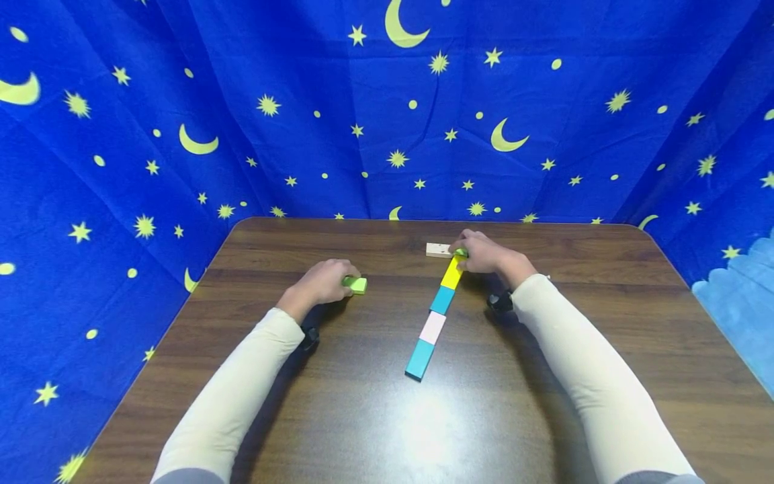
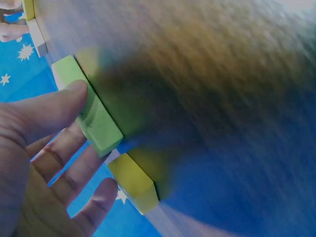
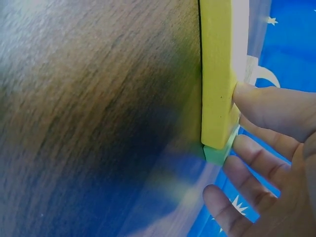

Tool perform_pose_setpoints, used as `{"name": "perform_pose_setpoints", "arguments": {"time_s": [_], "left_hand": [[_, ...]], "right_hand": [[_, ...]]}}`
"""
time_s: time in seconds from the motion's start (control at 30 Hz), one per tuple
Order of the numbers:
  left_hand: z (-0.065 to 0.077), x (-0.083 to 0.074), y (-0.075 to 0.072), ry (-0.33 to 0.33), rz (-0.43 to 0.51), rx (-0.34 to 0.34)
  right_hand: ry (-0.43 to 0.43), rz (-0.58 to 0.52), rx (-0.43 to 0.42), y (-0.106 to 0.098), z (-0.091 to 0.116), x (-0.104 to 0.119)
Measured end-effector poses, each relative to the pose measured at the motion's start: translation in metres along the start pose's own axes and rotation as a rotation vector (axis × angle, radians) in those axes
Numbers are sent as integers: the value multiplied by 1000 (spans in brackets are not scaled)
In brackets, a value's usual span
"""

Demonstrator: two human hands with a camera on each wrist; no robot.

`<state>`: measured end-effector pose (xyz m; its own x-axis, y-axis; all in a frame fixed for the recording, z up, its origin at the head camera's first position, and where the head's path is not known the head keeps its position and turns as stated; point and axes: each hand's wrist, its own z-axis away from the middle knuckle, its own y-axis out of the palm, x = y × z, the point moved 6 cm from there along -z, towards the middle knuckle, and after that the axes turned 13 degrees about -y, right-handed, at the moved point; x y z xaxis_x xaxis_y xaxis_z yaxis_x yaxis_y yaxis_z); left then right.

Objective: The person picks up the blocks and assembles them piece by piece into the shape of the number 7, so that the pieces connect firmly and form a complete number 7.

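My left hand [image 1: 326, 281] pinches a light green block [image 1: 357, 286] at the table's left middle, thumb on its near face. In the left wrist view a yellow block [image 2: 133, 182] lies just beyond it, near the little finger; the head view hides it. At the far end of a slanted row, my right hand [image 1: 480, 252] holds a green block [image 1: 461, 253], mostly covered by the fingers. Its thumb touches the yellow block [image 3: 217, 74] beside it. Down the row follow a teal block [image 1: 443, 300], a pale pink block [image 1: 433, 328] and another teal block [image 1: 420, 359].
A whitish block [image 1: 438, 250] lies left of the row's far end, close to the right fingertips. The brown wooden table [image 1: 272, 403] ends at a blue curtain [image 1: 338, 101] with moons and stars. Light blue cloth [image 1: 740, 302] hangs at the right.
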<state>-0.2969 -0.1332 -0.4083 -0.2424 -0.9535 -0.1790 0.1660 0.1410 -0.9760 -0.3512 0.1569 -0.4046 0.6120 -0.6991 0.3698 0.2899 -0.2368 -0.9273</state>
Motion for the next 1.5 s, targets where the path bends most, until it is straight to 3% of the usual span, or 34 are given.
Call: {"name": "perform_pose_setpoints", "arguments": {"time_s": [0.23, 0.33, 0.5, 0.73, 0.97, 1.03, 1.1, 1.27, 1.5], "left_hand": [[-8, -10, 1, 31, 6, -38], [-18, -17, 2, 16, 58, -34], [-37, -29, 7, -28, 234, 2], [-57, -36, 15, -89, 423, -9], [-80, -41, 21, -247, 711, -17], [-86, -43, 23, -271, 756, -33], [-91, -46, 24, -279, 764, -46], [-98, -54, 24, -266, 672, -88], [-107, -56, 28, -258, 644, -76]], "right_hand": [[8, -12, 3, 0, 5, -1], [7, -8, -5, 0, 6, -2], [-11, 7, -21, 3, 4, -4], [-9, -1, -20, 6, 4, -6], [23, -7, -37, 0, 7, -9], [19, -12, -37, 0, 8, -10], [17, -14, -37, 0, 8, -10], [-5, 18, -42, 0, 5, -6], [2, 21, -18, 1, 2, -1]]}}
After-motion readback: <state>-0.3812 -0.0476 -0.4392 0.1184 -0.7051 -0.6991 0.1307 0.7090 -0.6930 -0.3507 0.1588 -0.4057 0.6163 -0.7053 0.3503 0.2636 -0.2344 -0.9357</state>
